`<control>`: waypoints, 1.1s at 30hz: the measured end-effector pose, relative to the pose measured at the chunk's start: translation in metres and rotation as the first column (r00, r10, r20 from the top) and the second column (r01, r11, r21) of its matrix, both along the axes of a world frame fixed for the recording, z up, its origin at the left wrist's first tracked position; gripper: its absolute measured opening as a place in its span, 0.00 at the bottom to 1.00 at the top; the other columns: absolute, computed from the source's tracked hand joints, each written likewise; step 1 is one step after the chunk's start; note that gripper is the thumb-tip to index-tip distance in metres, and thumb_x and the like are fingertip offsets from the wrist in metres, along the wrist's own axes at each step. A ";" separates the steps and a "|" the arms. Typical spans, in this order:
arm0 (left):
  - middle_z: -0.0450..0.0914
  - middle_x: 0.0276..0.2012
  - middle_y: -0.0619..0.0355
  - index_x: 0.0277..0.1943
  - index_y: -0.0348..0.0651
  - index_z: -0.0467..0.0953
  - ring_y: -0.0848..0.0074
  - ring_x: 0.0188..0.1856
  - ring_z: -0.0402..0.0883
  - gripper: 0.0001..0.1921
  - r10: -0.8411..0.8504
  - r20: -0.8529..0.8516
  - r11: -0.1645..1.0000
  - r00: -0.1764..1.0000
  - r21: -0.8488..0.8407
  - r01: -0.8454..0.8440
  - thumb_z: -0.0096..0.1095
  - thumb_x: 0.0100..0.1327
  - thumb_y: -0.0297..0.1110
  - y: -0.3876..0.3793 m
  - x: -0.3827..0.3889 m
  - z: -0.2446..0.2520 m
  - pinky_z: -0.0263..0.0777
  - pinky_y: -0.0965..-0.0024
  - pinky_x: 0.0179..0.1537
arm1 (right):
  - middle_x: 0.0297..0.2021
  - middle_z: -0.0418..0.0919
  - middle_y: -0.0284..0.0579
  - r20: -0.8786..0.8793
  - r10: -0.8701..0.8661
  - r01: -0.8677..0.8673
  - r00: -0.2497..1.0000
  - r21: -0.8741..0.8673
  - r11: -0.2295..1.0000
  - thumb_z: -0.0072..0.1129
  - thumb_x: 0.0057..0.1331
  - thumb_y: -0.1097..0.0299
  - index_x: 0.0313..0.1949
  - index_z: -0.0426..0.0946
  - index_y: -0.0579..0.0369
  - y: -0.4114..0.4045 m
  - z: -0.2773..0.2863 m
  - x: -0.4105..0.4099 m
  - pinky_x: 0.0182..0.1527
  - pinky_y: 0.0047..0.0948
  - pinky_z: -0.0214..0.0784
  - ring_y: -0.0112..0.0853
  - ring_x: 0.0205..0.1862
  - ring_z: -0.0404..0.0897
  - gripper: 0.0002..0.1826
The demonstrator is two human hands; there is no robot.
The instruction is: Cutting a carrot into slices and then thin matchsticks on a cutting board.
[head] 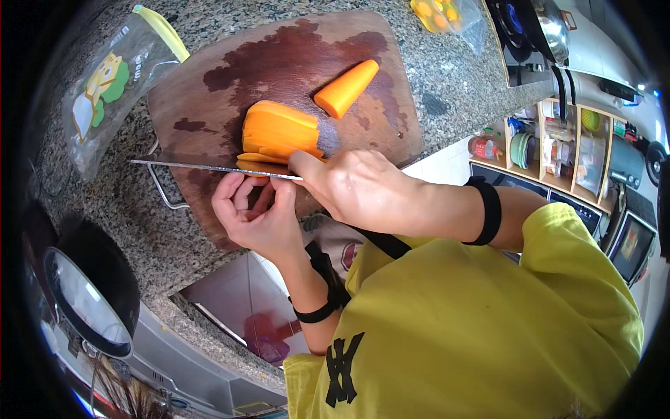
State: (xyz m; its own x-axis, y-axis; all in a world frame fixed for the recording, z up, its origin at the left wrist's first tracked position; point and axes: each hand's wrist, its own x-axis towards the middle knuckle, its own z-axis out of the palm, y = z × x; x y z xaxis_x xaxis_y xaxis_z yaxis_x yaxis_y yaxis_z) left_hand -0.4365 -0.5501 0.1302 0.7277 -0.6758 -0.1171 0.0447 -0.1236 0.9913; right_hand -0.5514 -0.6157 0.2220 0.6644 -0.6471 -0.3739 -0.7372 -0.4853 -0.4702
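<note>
My right hand is closed around a kitchen knife, whose handle is hidden in the fist. The blade extends to the left across thin carrot slices, seen nearly along its spine. Close against the blade's near side, my left hand has its fingers curled; whether they grip a carrot piece is hidden. Beyond the blade, a stack of carrot slices leans together on the wooden cutting board. A peeled carrot piece lies apart, farther up on the board.
A printed zip bag lies left of the board on the granite countertop. The board's metal handle sticks out at its left. A clear container with yellow-orange contents stands top right, near a stove. A black pot is lower left.
</note>
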 end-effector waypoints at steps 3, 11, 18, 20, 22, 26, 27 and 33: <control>0.77 0.45 0.51 0.50 0.33 0.69 0.76 0.41 0.80 0.24 -0.030 -0.104 0.999 0.994 -0.027 0.027 0.71 0.51 0.15 0.001 0.006 -0.001 0.82 0.74 0.38 | 0.19 0.80 0.54 0.038 0.000 0.000 0.999 -0.002 1.000 0.52 0.61 0.75 0.44 0.67 0.63 0.003 -0.005 -0.001 0.25 0.50 0.75 0.50 0.23 0.83 0.11; 0.75 0.46 0.50 0.58 0.34 0.63 0.73 0.47 0.78 0.30 -0.218 -0.169 0.976 0.961 -0.062 0.210 0.67 0.53 0.14 0.015 0.011 0.009 0.81 0.72 0.45 | 0.18 0.78 0.56 0.078 -0.071 0.078 0.994 -0.085 0.993 0.54 0.69 0.64 0.50 0.70 0.60 0.013 -0.014 -0.005 0.26 0.51 0.74 0.54 0.22 0.81 0.15; 0.79 0.43 0.49 0.57 0.33 0.63 0.71 0.43 0.84 0.32 -0.378 -0.103 0.923 0.920 0.042 0.383 0.74 0.51 0.16 0.011 0.033 0.002 0.83 0.70 0.42 | 0.23 0.80 0.60 0.222 -0.142 0.161 0.965 -0.070 0.984 0.53 0.69 0.62 0.39 0.76 0.62 0.016 -0.011 0.001 0.35 0.52 0.76 0.54 0.29 0.83 0.14; 0.79 0.43 0.52 0.49 0.34 0.67 0.72 0.41 0.84 0.26 -0.377 -0.110 0.925 0.920 -0.004 0.379 0.75 0.50 0.16 0.008 0.030 0.015 0.83 0.71 0.40 | 0.24 0.81 0.60 0.236 -0.126 0.146 0.964 -0.071 0.987 0.53 0.69 0.62 0.39 0.76 0.63 0.016 -0.015 -0.001 0.36 0.53 0.76 0.55 0.31 0.83 0.14; 0.79 0.44 0.54 0.44 0.35 0.72 0.72 0.39 0.83 0.22 -0.398 0.155 0.917 0.904 0.099 0.387 0.77 0.47 0.17 0.015 0.032 0.014 0.84 0.72 0.37 | 0.26 0.81 0.60 0.236 -0.136 0.150 0.962 -0.041 0.988 0.52 0.69 0.63 0.38 0.76 0.63 0.017 -0.019 0.000 0.37 0.54 0.76 0.55 0.33 0.83 0.13; 0.77 0.43 0.53 0.38 0.35 0.78 0.68 0.38 0.83 0.16 -0.540 0.354 0.838 0.764 0.144 0.526 0.76 0.46 0.17 0.021 0.046 0.019 0.84 0.68 0.32 | 0.28 0.81 0.65 0.214 -0.149 0.156 0.965 -0.016 0.988 0.52 0.71 0.62 0.46 0.78 0.62 0.016 -0.013 0.000 0.40 0.54 0.75 0.58 0.34 0.82 0.15; 0.79 0.39 0.53 0.38 0.35 0.79 0.70 0.36 0.83 0.15 -0.565 0.355 0.822 0.745 0.163 0.545 0.78 0.48 0.20 0.021 0.049 0.021 0.82 0.69 0.32 | 0.28 0.81 0.65 0.214 -0.147 0.155 0.966 -0.017 0.988 0.52 0.71 0.62 0.46 0.78 0.62 0.014 -0.012 -0.001 0.40 0.54 0.75 0.58 0.34 0.82 0.15; 0.86 0.34 0.55 0.41 0.32 0.80 0.77 0.29 0.84 0.13 -0.561 0.092 0.820 0.822 0.195 0.538 0.77 0.57 0.29 0.028 0.075 0.017 0.76 0.76 0.31 | 0.26 0.80 0.62 0.393 -0.236 0.261 0.889 -0.009 0.965 0.54 0.71 0.61 0.41 0.80 0.58 -0.001 0.032 -0.024 0.37 0.52 0.73 0.57 0.33 0.81 0.13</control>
